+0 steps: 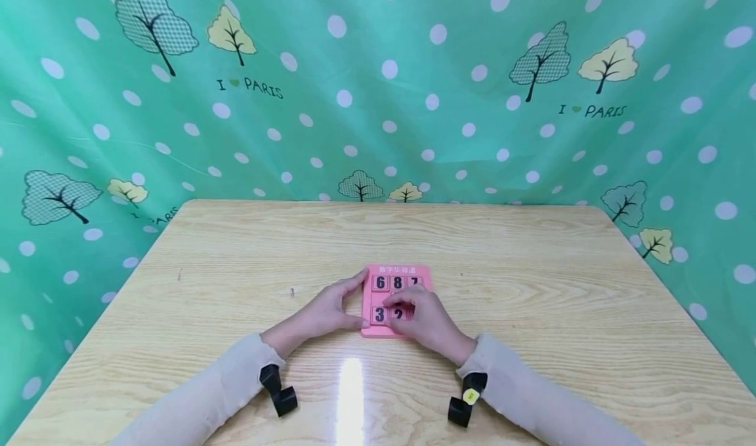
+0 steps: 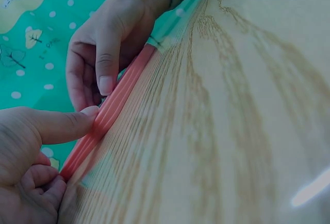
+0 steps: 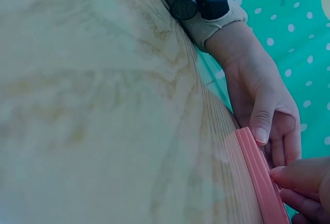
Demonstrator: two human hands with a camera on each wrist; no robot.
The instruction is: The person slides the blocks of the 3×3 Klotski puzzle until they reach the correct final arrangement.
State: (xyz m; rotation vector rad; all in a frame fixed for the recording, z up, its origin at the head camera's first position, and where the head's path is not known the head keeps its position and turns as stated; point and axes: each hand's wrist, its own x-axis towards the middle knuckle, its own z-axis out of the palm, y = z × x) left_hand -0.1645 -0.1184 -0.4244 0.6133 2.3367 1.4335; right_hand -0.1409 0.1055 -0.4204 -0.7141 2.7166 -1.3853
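A pink sliding number puzzle [image 1: 378,332] lies flat on the table, its tiles marked with black digits. My left hand [image 1: 323,311] holds it along the left side, thumb at the lower left corner and fingers near the upper one. Over the lower part of the puzzle, my right hand [image 1: 428,318] touches the tiles with thumb and fingertips. Tiles 6 [image 1: 380,283], 8 [image 1: 398,283] and 3 [image 1: 379,315] show clearly; the right hand covers several others. Both wrist views show the puzzle edge-on, as a pink strip [image 2: 116,105], so the tile faces are hidden there.
The puzzle rests on a light wood-grain table [image 1: 266,249]. A green cloth [image 1: 366,124] with white dots and printed trees hangs behind and beside it. Black wrist devices [image 1: 277,390] sit at both sleeve cuffs. A bright reflection lies on the tabletop near the front.
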